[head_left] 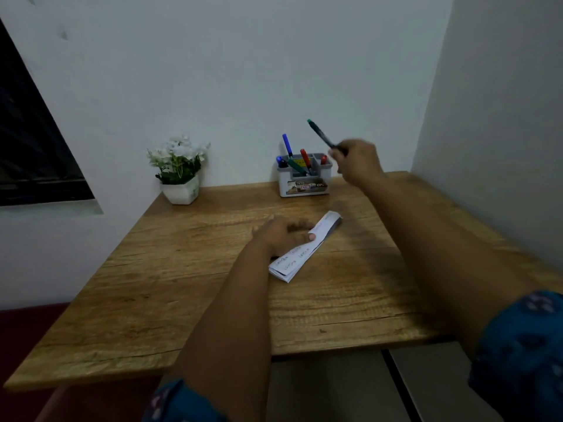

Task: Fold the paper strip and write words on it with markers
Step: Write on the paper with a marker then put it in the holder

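My left hand (285, 234) presses flat on the light, floppy folded paper strip (304, 248), which would otherwise slide, while my right hand (355, 159), well apart, pinches the marker (321, 134) low.

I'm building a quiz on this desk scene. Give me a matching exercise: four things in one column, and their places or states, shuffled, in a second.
Things:
1. folded paper strip
2. green-tipped marker
3. flower pot
4. blue marker

Places or states:
A. standing in the grey organizer
B. at the table's far left, by the wall
C. held in the air by the right hand
D. lying on the table under the left hand

Pairs: 1-D, 2-C, 3-B, 4-A
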